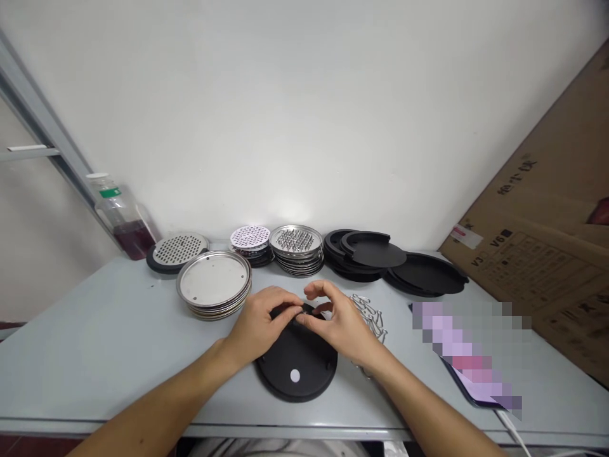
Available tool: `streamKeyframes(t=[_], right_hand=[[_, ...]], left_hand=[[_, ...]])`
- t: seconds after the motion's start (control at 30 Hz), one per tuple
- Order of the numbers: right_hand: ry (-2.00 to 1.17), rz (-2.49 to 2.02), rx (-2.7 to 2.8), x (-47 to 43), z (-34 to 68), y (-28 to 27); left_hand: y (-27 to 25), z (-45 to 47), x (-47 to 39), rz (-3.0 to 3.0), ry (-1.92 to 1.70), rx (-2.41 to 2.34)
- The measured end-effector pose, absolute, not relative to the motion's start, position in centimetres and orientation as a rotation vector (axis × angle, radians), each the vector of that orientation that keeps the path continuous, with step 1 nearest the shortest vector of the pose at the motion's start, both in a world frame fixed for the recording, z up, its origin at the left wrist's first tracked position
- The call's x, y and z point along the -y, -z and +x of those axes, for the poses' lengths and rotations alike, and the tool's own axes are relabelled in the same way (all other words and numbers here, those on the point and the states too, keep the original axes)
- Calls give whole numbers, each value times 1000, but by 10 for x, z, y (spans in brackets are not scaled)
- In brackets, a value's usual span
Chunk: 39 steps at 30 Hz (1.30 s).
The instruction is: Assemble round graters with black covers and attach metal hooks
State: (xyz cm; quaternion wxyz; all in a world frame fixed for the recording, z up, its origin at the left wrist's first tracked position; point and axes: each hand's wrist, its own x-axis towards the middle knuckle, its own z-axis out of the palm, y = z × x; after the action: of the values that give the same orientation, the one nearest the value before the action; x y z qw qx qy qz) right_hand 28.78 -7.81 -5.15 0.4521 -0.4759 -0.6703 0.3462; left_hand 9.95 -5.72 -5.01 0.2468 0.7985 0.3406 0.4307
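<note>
A black round disc with a white round spot lies on the table in front of me. Both hands meet over its far edge. The thumb and forefinger of my left hand are pinched together there, on something too small to make out. My right hand curls in from the other side, its thumb against the same place and its forefinger raised. What its fingers grip is hidden. Bent wire clips lie in a loose heap just beyond my right wrist.
Behind stand a stack of shallow metal discs, a holed grater disc, a white perforated disc, spiked metal grater discs and black round trays. A bottle, a cabled phone and a cardboard box flank them.
</note>
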Motion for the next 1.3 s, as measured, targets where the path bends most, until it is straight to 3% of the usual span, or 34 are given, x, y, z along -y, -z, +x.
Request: streamKeyframes(t=[0.2, 0.3, 0.47, 0.63, 1.3], right_hand=[[-1171, -973, 1523, 74, 285, 61], [-1066, -1098, 1469, 68, 288, 64], [-622, -1158, 1725, 57, 291, 69], [-442, -1182, 1859, 52, 289, 81], [-308, -1181, 2003, 56, 289, 86]], left_hand=[[50, 100, 56, 2203, -1271, -952], [51, 99, 52, 2207, -1257, -1040], [62, 99, 40, 2226, -1138, -1131], [73, 99, 34, 2264, -1081, -1166], [73, 99, 42, 2388, -1069, -1230]])
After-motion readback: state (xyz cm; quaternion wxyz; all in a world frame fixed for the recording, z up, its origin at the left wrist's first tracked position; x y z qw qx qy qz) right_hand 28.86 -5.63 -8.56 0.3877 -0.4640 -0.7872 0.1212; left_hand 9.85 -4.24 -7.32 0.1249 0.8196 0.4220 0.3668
